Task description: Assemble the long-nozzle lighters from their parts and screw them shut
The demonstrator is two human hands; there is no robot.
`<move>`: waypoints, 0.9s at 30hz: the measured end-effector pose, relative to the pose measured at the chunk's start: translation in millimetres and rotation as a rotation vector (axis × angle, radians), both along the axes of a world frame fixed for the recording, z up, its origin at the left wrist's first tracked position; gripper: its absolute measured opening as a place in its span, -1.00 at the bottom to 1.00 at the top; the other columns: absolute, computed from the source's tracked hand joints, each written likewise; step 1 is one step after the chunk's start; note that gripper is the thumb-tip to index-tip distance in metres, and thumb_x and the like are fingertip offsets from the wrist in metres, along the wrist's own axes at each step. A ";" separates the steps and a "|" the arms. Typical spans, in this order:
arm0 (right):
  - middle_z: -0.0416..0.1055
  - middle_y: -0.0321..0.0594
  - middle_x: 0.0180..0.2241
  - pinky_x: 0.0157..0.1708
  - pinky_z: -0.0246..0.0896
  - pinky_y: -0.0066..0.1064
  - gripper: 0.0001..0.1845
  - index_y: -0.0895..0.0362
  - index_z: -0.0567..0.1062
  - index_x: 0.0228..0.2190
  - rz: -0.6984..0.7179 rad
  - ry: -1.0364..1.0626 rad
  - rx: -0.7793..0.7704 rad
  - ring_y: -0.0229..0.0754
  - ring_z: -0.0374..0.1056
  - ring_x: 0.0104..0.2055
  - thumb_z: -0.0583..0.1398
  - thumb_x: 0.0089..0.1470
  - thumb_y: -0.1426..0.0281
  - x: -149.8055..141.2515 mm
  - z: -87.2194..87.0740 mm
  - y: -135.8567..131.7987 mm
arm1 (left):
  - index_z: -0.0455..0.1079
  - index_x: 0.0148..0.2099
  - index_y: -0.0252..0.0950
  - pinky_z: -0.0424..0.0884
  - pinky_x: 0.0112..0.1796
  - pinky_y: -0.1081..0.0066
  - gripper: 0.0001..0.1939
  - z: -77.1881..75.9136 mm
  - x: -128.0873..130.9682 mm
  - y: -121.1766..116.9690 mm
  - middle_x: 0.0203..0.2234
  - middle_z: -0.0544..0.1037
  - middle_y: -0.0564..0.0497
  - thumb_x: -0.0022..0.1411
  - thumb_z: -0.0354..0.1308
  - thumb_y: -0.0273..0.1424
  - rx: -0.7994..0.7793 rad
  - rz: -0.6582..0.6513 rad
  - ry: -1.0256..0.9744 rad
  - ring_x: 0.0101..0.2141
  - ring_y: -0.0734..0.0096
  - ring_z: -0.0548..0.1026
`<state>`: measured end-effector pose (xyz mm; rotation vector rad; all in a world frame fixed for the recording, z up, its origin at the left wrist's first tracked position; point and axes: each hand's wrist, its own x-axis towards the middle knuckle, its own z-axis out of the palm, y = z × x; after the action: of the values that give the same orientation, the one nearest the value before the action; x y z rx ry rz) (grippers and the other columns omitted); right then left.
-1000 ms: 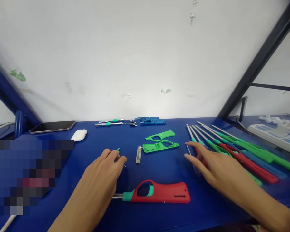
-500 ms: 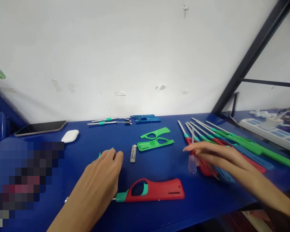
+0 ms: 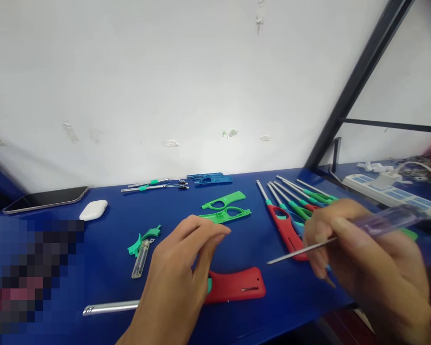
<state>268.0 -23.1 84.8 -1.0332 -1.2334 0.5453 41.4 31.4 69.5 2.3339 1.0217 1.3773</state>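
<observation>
My right hand (image 3: pixel 377 268) is closed round a screwdriver (image 3: pixel 388 223) with a clear purplish handle; its thin metal shaft points left. Blur softens this hand. My left hand (image 3: pixel 181 268) hangs over the red lighter (image 3: pixel 237 285), thumb and index finger together; whether anything is between them is hidden. This long-necked lighter lies with its silver tube pointing left, partly behind my left hand. Beyond the left hand lie two green handle shells (image 3: pixel 224 199). To its left are a clear fuel tank (image 3: pixel 141 261) and green trigger pieces (image 3: pixel 151 233).
Several long lighters (image 3: pixel 282 220) are laid out at the right, beside a white power strip (image 3: pixel 391 194). Along the wall lie metal tubes with wires (image 3: pixel 154 188) and blue shells (image 3: pixel 213 179). A phone (image 3: pixel 46 199) and a white earbud case (image 3: pixel 93 210) are at the left.
My left hand has moved right, uncovering the fuel tank and green trigger pieces. My right hand has come nearer, and the screwdriver has swung from upright to pointing left. The view has shifted slightly.
</observation>
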 end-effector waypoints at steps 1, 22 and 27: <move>0.34 -0.33 -0.58 -0.65 0.14 -0.34 -0.66 -0.03 0.53 -0.38 -0.003 0.005 0.017 -0.22 0.24 -0.60 0.31 0.31 0.02 -5.4 4.4 -0.5 | 0.60 -0.12 -0.12 0.48 -0.22 0.64 -0.77 0.5 0.2 -1.0 -0.26 0.65 0.17 0.48 0.17 -0.54 -0.040 0.003 -0.023 -0.27 0.57 0.60; 0.36 -0.54 -0.60 -0.68 0.19 -0.51 -0.86 -0.09 0.36 -0.07 0.113 -0.036 0.188 -0.34 0.23 -0.68 0.25 0.44 0.31 -26.4 5.9 25.9 | 0.69 -0.14 -0.07 0.53 -0.13 0.69 -0.72 0.0 10.5 -6.1 -0.27 0.74 0.23 0.36 0.26 -0.58 -0.159 -0.123 -0.096 -0.25 0.57 0.68; 0.36 -0.52 -0.56 -0.70 0.20 -0.53 -0.85 -0.10 0.38 -0.09 0.098 -0.007 0.169 -0.37 0.26 -0.68 0.29 0.41 0.28 -27.4 4.1 27.3 | 0.70 -0.09 -0.11 0.49 -0.19 0.75 -0.71 -3.9 9.5 -5.4 -0.26 0.72 0.20 0.36 0.25 -0.60 -0.106 -0.113 -0.080 -0.28 0.62 0.65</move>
<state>240.6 4.2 88.9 -0.8369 -1.3175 0.5040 50.9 26.0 65.6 2.2065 0.9026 1.3290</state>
